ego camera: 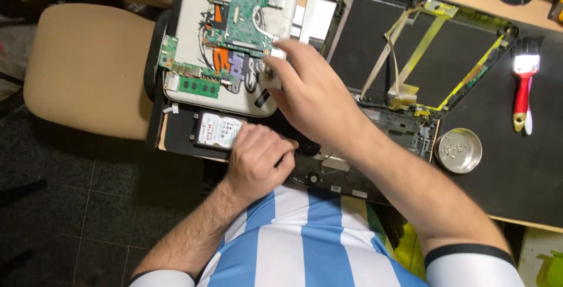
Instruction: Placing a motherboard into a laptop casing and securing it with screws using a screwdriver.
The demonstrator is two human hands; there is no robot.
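My right hand (314,90) reaches left across a dismantled laptop (404,128), its fingertips pinching a small metallic part (268,71) over the edge of a white laptop cover (190,23). On that cover lie a green motherboard (237,14) and a green memory stick (199,86). My left hand (258,161) rests as a loose fist on the front left edge of the laptop base, right next to a hard drive (218,130). Whether the fist holds anything is hidden. The opened screen shell (422,46) shows yellow ribbon cables.
A round metal tin with small screws (459,150) stands right of the laptop on a black mat (516,164). A red-handled brush (524,82) lies at the far right. A beige chair seat (88,64) is at the left, above dark floor tiles.
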